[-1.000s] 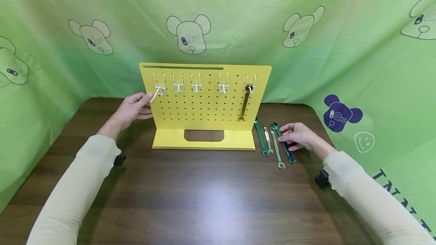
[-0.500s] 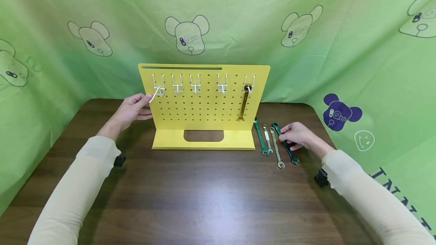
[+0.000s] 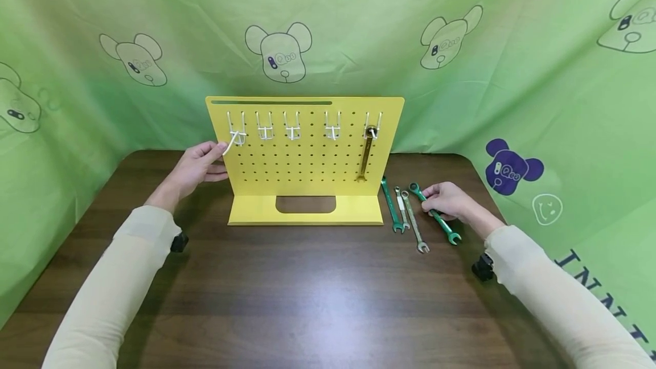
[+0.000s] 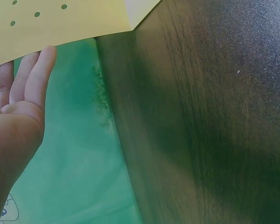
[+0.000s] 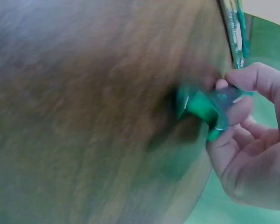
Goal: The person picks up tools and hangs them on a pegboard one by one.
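Observation:
My left hand (image 3: pixel 197 167) holds the left edge of a yellow pegboard (image 3: pixel 307 172), thumb at the edge and other fingers partly behind the board. In the left wrist view the left hand (image 4: pixel 18 116) reaches up to that edge. On the right, my right hand (image 3: pixel 447 200) pinches a green combination wrench (image 3: pixel 443 223) by its middle, its open end toward me. The right wrist view shows the green wrench (image 5: pixel 203 108) blurred, between thumb and fingers. Left of it lie a long silver wrench (image 3: pixel 414 221), a short silver wrench (image 3: pixel 401 208) and another green wrench (image 3: pixel 392 205).
Several white hooks (image 3: pixel 292 132) line the upper pegboard. From the rightmost one hangs a brassy wrench (image 3: pixel 365 158). The board stands on a dark wooden table (image 3: pixel 287 289), with a green printed curtain (image 3: pixel 359 44) behind and at the sides.
The green wrench in my right hand has swung its open end to the right, away from the silver wrenches. The long silver wrench's upper end has shifted slightly left. My left hand stays at the board.

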### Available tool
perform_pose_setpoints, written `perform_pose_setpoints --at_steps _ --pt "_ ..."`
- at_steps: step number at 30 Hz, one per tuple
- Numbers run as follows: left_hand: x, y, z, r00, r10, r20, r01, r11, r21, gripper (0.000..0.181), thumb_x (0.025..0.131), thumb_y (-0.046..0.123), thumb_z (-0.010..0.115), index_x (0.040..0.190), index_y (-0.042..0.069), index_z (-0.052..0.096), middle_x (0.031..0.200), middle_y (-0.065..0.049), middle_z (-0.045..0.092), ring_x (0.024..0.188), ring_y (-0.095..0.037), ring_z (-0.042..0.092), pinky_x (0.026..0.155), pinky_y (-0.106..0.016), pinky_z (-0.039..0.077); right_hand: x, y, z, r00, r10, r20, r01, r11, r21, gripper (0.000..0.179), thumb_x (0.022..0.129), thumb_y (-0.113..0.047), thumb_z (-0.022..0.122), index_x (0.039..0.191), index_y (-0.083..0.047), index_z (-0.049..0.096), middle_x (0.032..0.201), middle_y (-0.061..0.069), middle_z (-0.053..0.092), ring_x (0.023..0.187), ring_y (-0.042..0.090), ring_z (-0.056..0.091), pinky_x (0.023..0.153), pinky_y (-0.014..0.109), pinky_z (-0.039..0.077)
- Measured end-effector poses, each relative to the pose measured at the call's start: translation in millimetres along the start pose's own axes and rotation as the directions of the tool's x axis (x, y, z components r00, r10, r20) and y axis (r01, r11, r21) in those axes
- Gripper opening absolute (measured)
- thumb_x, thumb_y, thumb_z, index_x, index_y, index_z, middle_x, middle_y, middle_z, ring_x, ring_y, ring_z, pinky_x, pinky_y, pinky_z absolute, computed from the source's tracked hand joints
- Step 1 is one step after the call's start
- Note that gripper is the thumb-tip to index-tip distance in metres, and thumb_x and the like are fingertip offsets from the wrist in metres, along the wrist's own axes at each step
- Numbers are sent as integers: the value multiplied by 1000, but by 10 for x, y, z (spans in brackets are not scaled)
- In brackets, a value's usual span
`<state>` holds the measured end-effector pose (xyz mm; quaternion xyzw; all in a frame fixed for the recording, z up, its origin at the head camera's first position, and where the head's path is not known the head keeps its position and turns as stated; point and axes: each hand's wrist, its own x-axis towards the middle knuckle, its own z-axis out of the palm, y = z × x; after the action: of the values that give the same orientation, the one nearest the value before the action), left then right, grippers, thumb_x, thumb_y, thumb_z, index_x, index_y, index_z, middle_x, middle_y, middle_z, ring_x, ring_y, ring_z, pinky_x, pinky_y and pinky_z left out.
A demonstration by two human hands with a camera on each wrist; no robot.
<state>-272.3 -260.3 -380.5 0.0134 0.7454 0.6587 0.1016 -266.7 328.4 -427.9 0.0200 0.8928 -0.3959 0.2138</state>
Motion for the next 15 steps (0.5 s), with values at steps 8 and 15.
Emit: perform_pose_setpoints --at_steps 8,15 --pt "1 -8 9 1000 1 -2 -1 1000 3 42 104 42 55 108 0 55 113 -9 57 98 -20 72 97 -44 56 3 -4 -69 995 5 103 -20 989 147 61 95 -9 72 145 9 41 97 2 70 80 16 66 68 36 63" --pt "-25 14 17 1000 8 -6 -8 1000 7 46 102 46 58 109 1 56 113 -9 59 97 -21 73 96 -44 57 -14 -55 -104 992 -5 127 -30 961 275 64 96 -8 71 147 9 36 107 7 72 87 19 74 72 36 65"
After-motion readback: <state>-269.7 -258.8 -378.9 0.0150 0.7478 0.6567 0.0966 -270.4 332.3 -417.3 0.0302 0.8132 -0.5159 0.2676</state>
